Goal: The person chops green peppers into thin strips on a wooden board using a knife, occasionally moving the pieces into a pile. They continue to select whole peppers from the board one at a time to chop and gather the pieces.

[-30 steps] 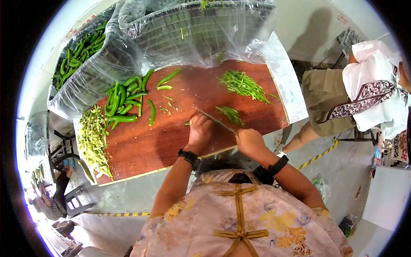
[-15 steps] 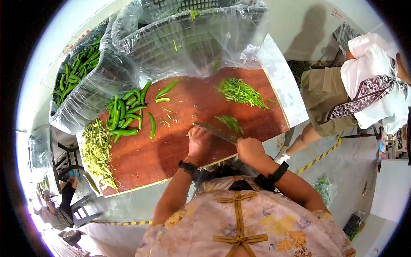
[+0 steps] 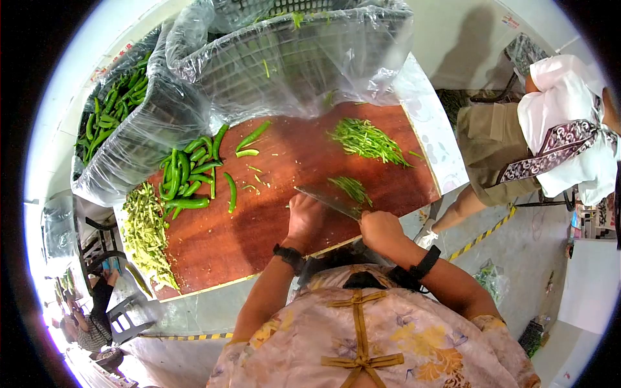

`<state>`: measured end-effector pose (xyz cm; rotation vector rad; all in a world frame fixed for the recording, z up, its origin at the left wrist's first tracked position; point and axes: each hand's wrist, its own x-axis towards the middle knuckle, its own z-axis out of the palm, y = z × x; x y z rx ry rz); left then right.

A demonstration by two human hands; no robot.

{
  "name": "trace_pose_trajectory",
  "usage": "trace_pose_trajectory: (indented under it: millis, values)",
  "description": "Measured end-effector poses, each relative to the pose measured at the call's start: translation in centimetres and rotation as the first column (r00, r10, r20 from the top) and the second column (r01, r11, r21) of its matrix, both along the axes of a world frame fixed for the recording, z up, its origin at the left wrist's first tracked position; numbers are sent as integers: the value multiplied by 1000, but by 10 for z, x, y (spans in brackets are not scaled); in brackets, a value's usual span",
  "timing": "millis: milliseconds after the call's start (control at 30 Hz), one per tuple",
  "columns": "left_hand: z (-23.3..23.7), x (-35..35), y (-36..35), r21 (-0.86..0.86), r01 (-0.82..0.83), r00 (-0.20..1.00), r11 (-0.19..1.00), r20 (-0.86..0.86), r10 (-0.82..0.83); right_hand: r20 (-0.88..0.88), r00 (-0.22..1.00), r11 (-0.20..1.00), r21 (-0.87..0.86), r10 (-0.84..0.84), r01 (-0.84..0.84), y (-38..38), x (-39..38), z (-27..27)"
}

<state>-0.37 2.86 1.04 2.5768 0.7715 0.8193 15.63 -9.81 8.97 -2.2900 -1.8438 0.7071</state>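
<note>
My right hand [image 3: 381, 231] is wrapped round the handle of a wide-bladed kitchen knife [image 3: 327, 202]. Its blade points left across the red-brown board [image 3: 213, 249], close to the fingers of my left hand [image 3: 305, 218]. That left hand is curled down on the board behind the blade; whatever lies under its fingers is hidden. Just beyond the knife lies a small heap of green pepper strips [image 3: 351, 189]. Farther off is a bigger pile of green strips [image 3: 369, 141]. Whole green peppers [image 3: 184, 174] are heaped at the left of the board, with one single pepper [image 3: 231, 193] beside them.
Pale pepper cores and scraps [image 3: 147, 236] cover the board's left end. Behind it stands a plastic-lined crate [image 3: 291, 61], and to the left a lined basket [image 3: 116, 152] with green peppers. A person in a white top [image 3: 563, 129] is at the right.
Both hands and the knife keep nearly the same place over the board. The whole view has shifted slightly.
</note>
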Motion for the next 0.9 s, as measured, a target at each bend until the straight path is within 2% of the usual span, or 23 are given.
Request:
trace_pose_trajectory:
  millis: [400,467,500,600,700,733,767,833,900]
  values:
    - [4,-2,1,-53,45,998,998,51,-42,-43,998,994,-99,-47,43,4,0,10]
    - [0,-3,2,-179,70,997,981,40,-64,-53,998,997,-69,-20,17,2,3,5]
    - [0,-3,3,-180,67,997,981,43,-60,-62,998,999,-36,9,-11,3,5,1]
    - [2,-3,3,-127,76,993,989,103,-63,-92,996,999,-51,0,-5,16,0,-16]
    - [6,-6,4,-146,136,990,980,50,-130,-82,997,999,-42,16,-20,38,-5,-25]
    - [3,-4,5,-85,127,991,988,40,-124,-80,997,999,-35,16,-19,43,-7,-25]
    - [0,-4,6,-23,114,993,993,31,-113,-68,998,1000,2,-2,3,47,-10,-26]
    - [2,-2,3,-3,89,994,996,59,-89,-61,998,999,42,-26,29,46,-12,-29]
    - [4,-1,2,23,67,993,997,95,-69,-61,983,978,110,-171,177,45,-7,-31]
